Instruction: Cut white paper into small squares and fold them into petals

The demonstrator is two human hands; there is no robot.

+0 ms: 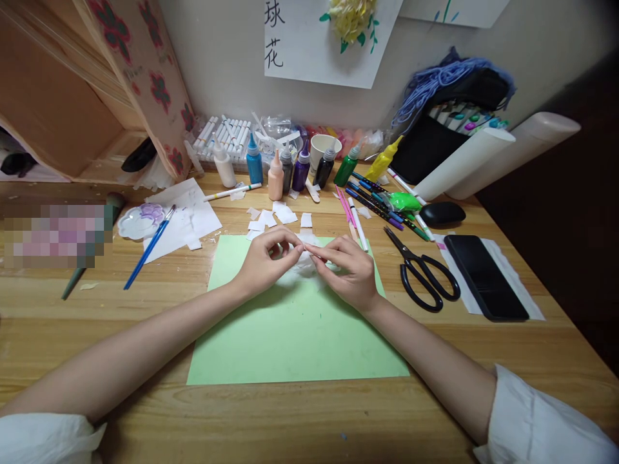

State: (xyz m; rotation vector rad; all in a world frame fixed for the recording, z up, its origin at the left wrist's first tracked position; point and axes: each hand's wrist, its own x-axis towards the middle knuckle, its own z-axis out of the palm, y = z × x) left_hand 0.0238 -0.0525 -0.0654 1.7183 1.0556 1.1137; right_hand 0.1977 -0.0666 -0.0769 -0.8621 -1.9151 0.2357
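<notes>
Both my hands meet over the far part of a light green paper sheet (294,328) lying on the wooden table (309,419). My left hand (265,261) and my right hand (349,267) are each closed in a pinch on a small crumpled piece of white tissue paper (304,258) held between the fingertips. Several small white paper scraps (275,218) lie just beyond the green sheet.
Black scissors (423,270) and a dark phone (485,276) lie at the right. Paint bottles (285,171), markers (377,200), a white cup (323,149) and a black mouse (442,213) line the back. A palette (140,220) and blue brush (149,248) sit at the left.
</notes>
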